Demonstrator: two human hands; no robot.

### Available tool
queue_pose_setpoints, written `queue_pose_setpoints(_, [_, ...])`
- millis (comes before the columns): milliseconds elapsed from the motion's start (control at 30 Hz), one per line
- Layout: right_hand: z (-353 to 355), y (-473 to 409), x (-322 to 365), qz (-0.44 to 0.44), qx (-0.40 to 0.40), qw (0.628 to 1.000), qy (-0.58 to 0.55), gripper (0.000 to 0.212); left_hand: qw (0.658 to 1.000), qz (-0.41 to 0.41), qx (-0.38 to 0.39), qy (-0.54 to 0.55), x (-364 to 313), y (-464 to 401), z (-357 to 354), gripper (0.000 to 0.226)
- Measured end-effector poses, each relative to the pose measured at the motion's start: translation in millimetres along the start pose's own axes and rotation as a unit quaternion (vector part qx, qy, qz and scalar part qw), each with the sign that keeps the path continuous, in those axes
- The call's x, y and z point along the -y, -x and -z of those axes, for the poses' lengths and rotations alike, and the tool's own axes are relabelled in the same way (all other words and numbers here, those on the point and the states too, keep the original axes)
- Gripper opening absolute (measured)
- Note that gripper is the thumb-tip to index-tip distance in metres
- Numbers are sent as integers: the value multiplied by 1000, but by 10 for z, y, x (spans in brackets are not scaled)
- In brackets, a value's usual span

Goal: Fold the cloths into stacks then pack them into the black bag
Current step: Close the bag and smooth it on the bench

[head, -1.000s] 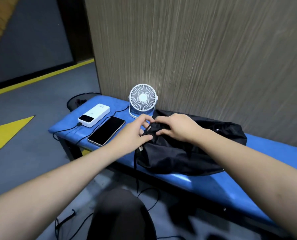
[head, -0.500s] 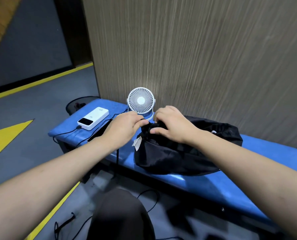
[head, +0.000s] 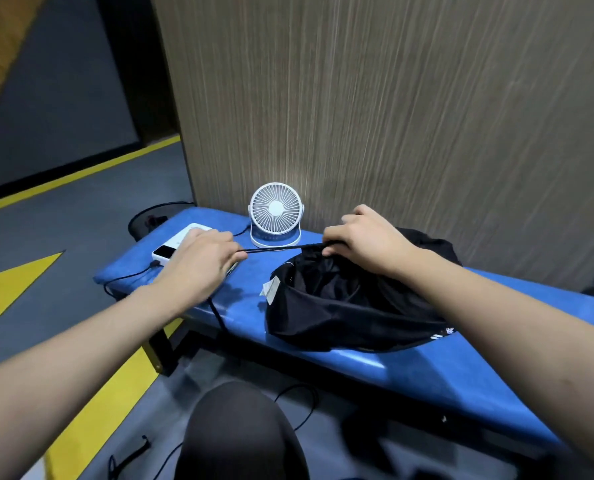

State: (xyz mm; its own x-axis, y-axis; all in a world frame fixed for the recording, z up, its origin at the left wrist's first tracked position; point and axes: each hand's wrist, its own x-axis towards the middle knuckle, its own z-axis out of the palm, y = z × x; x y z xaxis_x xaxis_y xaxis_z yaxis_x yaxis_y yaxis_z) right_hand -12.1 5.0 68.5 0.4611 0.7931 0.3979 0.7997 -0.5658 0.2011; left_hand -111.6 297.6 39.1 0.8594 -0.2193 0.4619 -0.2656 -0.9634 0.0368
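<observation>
The black bag (head: 344, 317) lies on the blue bench (head: 409, 372), full and rounded, with a white tag on its left side. My right hand (head: 364, 239) grips the gathered mouth of the bag at its top. My left hand (head: 202, 259) pinches the black drawstring (head: 274, 250), which runs taut from the bag's mouth leftward to my fingers. No loose cloths are in sight; the bag's contents are hidden.
A small white fan (head: 276, 213) stands on the bench against the wood-grain wall. A white power bank (head: 172, 247) with a cable lies at the bench's left end, partly under my left hand. A dark wire basket (head: 150, 218) sits behind. My knee (head: 240, 434) is below.
My left hand has moved left, away from the bag, drawing the drawstring out taut. The bag's mouth has bunched under my right hand. The phone is now hidden beneath my left hand.
</observation>
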Motion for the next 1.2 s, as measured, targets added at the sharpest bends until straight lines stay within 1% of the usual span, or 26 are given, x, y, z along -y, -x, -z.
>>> queue_pose_setpoints(100, [-3,143,-164,-29,3,1000,11,26,1000,16,8,-6,166,90,-3,38])
queue_pose_setpoints(200, [-9,307,-331,-67,39,997,21,23,999,41,25,-21,373,205,-34,29])
queue_pose_setpoints(267, [-11,391,-380,-92,54,994,14,21,997,66,34,-10,461,266,-43,24])
queue_pose_setpoints(300, [-15,407,-373,-99,59,993,7,22,996,78,48,2,470,280,-67,24])
queue_pose_setpoints(400, [-38,377,-282,-105,59,993,-7,24,986,101,131,14,376,262,-187,29])
queue_pose_setpoints(533, [-3,355,-262,-112,24,993,-29,27,980,92,169,50,96,119,-307,27])
queue_pose_setpoints(633, [23,380,-255,-108,14,993,-43,29,981,66,161,90,-248,-65,-270,34])
queue_pose_setpoints(700, [16,382,-236,-103,3,993,-50,30,978,56,144,140,-499,-211,-227,37])
queue_pose_setpoints(800, [-29,398,-196,-106,12,993,-46,37,965,50,118,230,-843,-423,-187,40])
queue_pose_setpoints(867, [-49,400,-166,-107,2,993,-51,42,955,49,108,271,-1038,-553,-159,41])
queue_pose_setpoints(900, [-53,394,-155,-107,-3,992,-60,40,954,46,107,278,-1122,-612,-150,39])
queue_pose_setpoints(1000, [-35,370,-124,-117,-5,987,-109,14,957,41,109,266,-1303,-734,-167,38])
queue_pose_setpoints(1033, [-22,366,-109,-123,-3,985,-124,11,959,47,108,259,-1335,-757,-183,38])
queue_pose_setpoints(1100, [21,370,-83,-144,7,978,-152,12,963,59,96,246,-1380,-787,-199,34])
queue_pose_setpoints(1200, [40,392,-77,-154,18,973,-168,19,968,46,90,228,-1401,-789,-175,29])
